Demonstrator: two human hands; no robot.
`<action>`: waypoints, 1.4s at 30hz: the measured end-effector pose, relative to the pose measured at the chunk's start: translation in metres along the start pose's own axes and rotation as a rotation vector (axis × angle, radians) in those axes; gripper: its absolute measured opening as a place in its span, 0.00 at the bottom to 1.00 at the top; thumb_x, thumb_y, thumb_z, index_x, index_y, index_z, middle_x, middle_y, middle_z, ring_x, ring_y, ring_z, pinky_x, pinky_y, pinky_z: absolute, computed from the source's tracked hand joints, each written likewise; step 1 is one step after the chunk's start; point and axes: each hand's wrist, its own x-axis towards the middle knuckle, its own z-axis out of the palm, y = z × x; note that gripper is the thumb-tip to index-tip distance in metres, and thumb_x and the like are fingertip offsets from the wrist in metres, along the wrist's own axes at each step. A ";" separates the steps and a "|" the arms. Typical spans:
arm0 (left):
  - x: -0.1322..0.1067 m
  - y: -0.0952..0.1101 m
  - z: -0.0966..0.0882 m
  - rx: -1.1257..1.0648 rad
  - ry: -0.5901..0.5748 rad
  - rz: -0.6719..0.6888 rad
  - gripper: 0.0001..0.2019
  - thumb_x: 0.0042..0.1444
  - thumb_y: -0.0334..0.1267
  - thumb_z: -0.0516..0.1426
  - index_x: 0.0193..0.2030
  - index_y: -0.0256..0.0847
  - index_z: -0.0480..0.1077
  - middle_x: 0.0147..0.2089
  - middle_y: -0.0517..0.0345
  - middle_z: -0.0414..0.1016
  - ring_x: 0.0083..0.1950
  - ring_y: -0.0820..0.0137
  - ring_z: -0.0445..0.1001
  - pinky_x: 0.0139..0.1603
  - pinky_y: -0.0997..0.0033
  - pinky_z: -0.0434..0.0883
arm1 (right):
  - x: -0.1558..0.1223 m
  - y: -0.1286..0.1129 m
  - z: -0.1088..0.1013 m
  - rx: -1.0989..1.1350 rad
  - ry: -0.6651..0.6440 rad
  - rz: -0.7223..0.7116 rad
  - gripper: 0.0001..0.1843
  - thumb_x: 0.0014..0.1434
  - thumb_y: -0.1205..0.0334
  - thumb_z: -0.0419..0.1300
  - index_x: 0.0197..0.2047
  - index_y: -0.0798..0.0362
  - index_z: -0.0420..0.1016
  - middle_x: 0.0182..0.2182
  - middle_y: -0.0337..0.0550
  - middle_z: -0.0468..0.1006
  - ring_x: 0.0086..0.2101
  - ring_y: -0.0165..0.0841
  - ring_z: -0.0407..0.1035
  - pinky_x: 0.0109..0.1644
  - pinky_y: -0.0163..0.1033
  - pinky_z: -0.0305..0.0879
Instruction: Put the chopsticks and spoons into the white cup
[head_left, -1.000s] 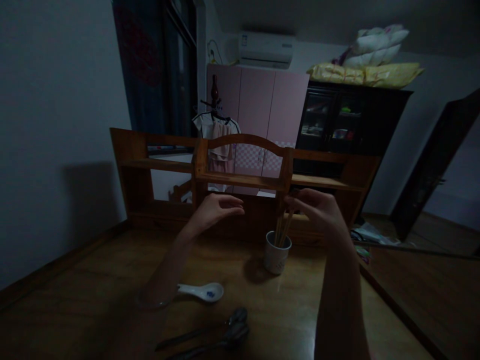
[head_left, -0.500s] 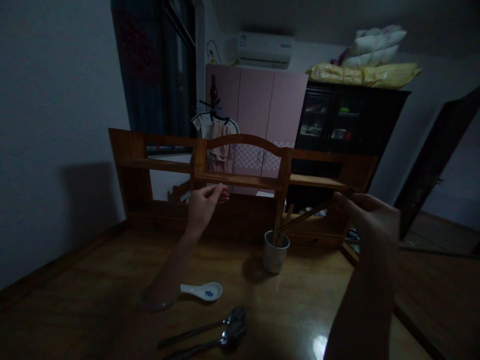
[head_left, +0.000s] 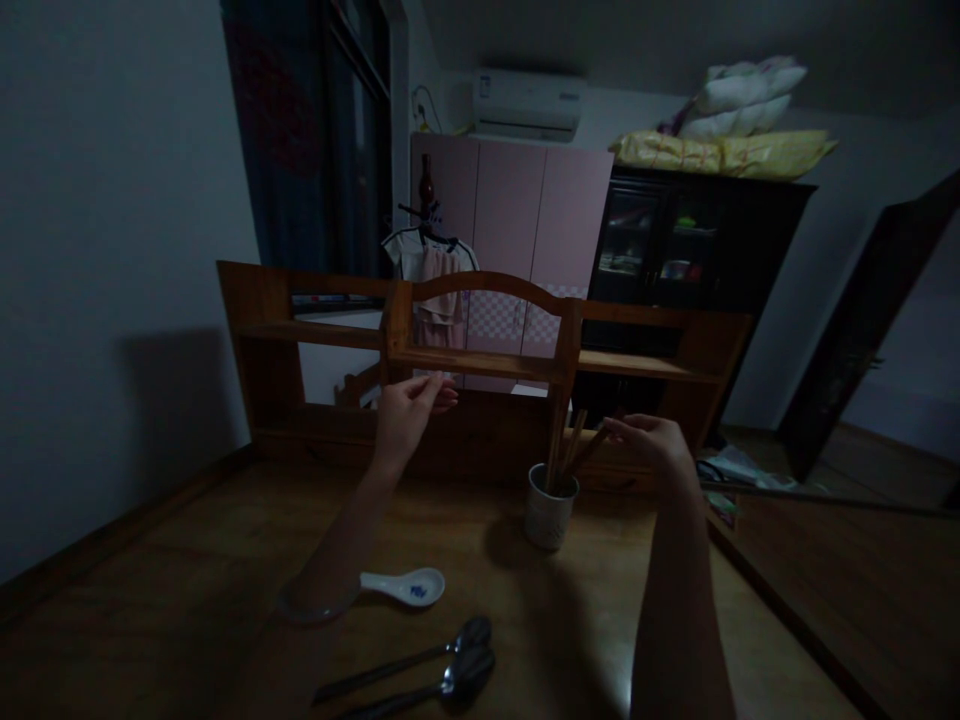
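Observation:
My right hand (head_left: 651,442) pinches the upper ends of chopsticks (head_left: 592,448), which slant down to the left into a pale cup (head_left: 550,516). I cannot tell how many it holds. More chopsticks (head_left: 555,450) lean upright inside that cup. My left hand (head_left: 409,415) is raised over the table, thumb and fingertips pressed together, and nothing shows between them. Below the left forearm lies a white spoon (head_left: 414,587) with a blue mark in its bowl. Nearer to me are two metal spoons (head_left: 469,675), side by side with dark handles pointing left.
The wooden table (head_left: 225,560) backs onto a low wooden shelf unit (head_left: 480,362). A wall (head_left: 112,250) closes the left side. Past the table's right edge stands another brown surface (head_left: 847,570), with a clear plastic bag (head_left: 750,468) behind it. The room is dim.
My right hand has moved left and slightly down, closer to the cup, and the held chopsticks stand steeper. The left hand and the spoons stay where they were.

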 end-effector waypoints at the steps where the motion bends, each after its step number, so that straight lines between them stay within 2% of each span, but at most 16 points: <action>1: 0.000 0.000 0.000 -0.012 -0.009 -0.017 0.22 0.56 0.53 0.56 0.38 0.32 0.78 0.33 0.47 0.80 0.33 0.64 0.80 0.35 0.67 0.78 | 0.002 0.002 0.002 -0.006 -0.011 0.001 0.23 0.41 0.45 0.69 0.28 0.60 0.80 0.25 0.48 0.79 0.27 0.35 0.72 0.27 0.32 0.61; 9: 0.004 -0.004 -0.001 -0.097 -0.062 -0.144 0.20 0.54 0.51 0.58 0.37 0.32 0.77 0.33 0.48 0.80 0.32 0.66 0.80 0.35 0.70 0.77 | 0.006 0.008 0.005 -0.059 -0.040 0.009 0.20 0.40 0.47 0.69 0.23 0.58 0.80 0.18 0.42 0.75 0.23 0.30 0.67 0.24 0.31 0.56; 21: 0.005 -0.006 -0.004 -0.106 -0.065 -0.144 0.21 0.52 0.52 0.59 0.37 0.32 0.78 0.32 0.48 0.81 0.32 0.66 0.80 0.34 0.69 0.77 | 0.010 0.012 0.003 -0.048 0.021 0.072 0.18 0.42 0.50 0.68 0.28 0.58 0.81 0.24 0.48 0.79 0.26 0.33 0.72 0.25 0.31 0.61; 25: 0.005 -0.004 -0.004 -0.105 -0.066 -0.141 0.21 0.51 0.53 0.60 0.36 0.33 0.78 0.33 0.47 0.81 0.32 0.66 0.80 0.35 0.69 0.77 | 0.011 0.015 0.007 -0.064 0.023 0.080 0.18 0.40 0.50 0.69 0.25 0.58 0.79 0.20 0.45 0.77 0.23 0.33 0.71 0.24 0.31 0.59; 30: 0.005 -0.004 -0.004 -0.103 -0.070 -0.153 0.21 0.52 0.52 0.59 0.37 0.33 0.77 0.33 0.48 0.81 0.32 0.67 0.80 0.34 0.69 0.77 | 0.011 0.015 0.009 -0.052 -0.018 0.073 0.18 0.39 0.49 0.69 0.23 0.58 0.78 0.18 0.42 0.75 0.22 0.32 0.69 0.23 0.31 0.57; 36: 0.005 -0.002 -0.004 -0.095 -0.063 -0.162 0.21 0.50 0.54 0.61 0.35 0.33 0.77 0.32 0.47 0.82 0.31 0.65 0.80 0.35 0.66 0.77 | 0.006 0.015 0.010 -0.012 -0.084 0.070 0.17 0.40 0.51 0.69 0.23 0.58 0.77 0.19 0.42 0.75 0.22 0.31 0.69 0.24 0.31 0.60; 42: 0.004 0.001 -0.004 -0.094 -0.083 -0.150 0.20 0.52 0.52 0.59 0.35 0.33 0.78 0.32 0.48 0.81 0.31 0.66 0.80 0.34 0.68 0.77 | 0.008 0.025 0.013 0.008 -0.099 0.073 0.17 0.43 0.49 0.68 0.25 0.57 0.77 0.21 0.43 0.78 0.24 0.33 0.73 0.24 0.31 0.63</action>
